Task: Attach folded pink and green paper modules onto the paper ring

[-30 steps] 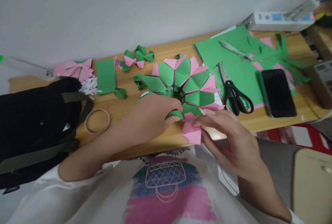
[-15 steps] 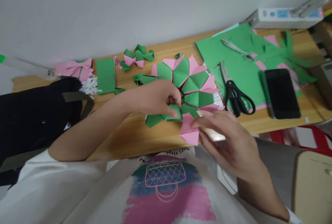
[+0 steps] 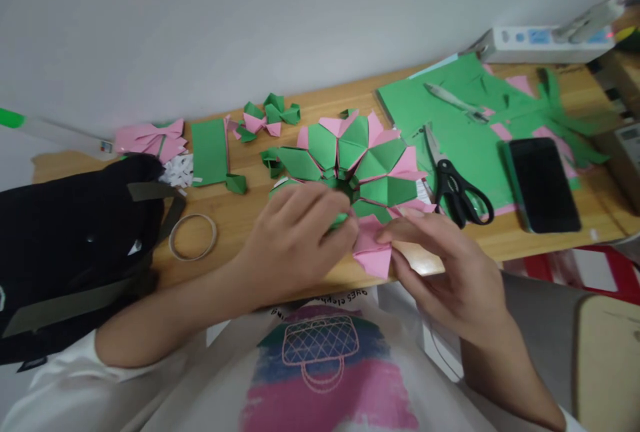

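Note:
A round flower-like piece of folded paper [image 3: 376, 160], green inside with pink points around its rim, lies on the wooden table in front of me. At its near side my left hand [image 3: 300, 239] is closed on the green folded edge, with the fingertips partly hiding it. My right hand [image 3: 445, 262] pinches a pink folded paper unit [image 3: 373, 249] between thumb and fingers at the near right of the flower. That pink unit touches the flower's near edge beside my left fingertips; whether they are joined I cannot tell.
Black-handled scissors [image 3: 455, 189], a craft knife [image 3: 453, 100] and a phone [image 3: 544, 184] lie on or beside green paper sheets [image 3: 415, 99]. Left are a tape ring [image 3: 193, 237], folded units [image 3: 273, 112], a green card [image 3: 210, 152] and a black bag [image 3: 75, 239]. A power strip [image 3: 540, 45] stands behind.
My left hand has come down and turned from inside the flower to its near edge, uncovering the tape ring. My right hand keeps its pinch on the pink unit.

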Demonstrator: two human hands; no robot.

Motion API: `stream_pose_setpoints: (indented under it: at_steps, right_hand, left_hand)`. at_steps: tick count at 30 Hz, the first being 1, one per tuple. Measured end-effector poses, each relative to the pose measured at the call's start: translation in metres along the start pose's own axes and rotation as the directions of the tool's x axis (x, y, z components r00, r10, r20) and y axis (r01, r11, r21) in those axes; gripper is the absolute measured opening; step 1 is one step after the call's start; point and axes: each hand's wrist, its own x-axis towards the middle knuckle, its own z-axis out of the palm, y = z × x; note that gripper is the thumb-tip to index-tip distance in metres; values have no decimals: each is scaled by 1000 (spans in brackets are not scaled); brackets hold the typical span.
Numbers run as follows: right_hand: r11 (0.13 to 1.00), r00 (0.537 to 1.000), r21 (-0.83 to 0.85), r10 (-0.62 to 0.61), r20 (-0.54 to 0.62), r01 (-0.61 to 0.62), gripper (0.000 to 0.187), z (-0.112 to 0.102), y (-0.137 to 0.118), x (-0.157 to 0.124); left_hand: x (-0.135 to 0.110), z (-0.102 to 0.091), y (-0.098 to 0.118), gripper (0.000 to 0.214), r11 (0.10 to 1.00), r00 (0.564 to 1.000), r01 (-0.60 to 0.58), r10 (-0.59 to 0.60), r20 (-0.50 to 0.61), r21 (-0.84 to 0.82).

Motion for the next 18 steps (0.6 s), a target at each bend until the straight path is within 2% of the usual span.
stream_pose_setpoints:
  at_steps: [3,5,9,13,18]
  right_hand:
    - [1000,1000,-18,2,3,-2,74,1,0,1]
    - [1000,1000,-23,-4,6,4,75,1,-1,2]
    - [999,1000,-50,-10,2,10,73,1,-1,5]
    - [999,1000,-48,-7,-4,7,72,1,-1,7]
    - [999,1000,-50,4,1,-4,74,2,-1,5]
  left_hand:
    - [-9,1,5,10,993,988,-96,103,-111,64]
    - [-14,3,5,11,995,988,-86,92,-122,58]
    - [-22,8,7,10,999,993,-43,45,-105,28]
    - [-27,17,10,11,997,998,-4,9,-59,82]
    - [-32,28,11,17,984,997,-53,62,-50,168]
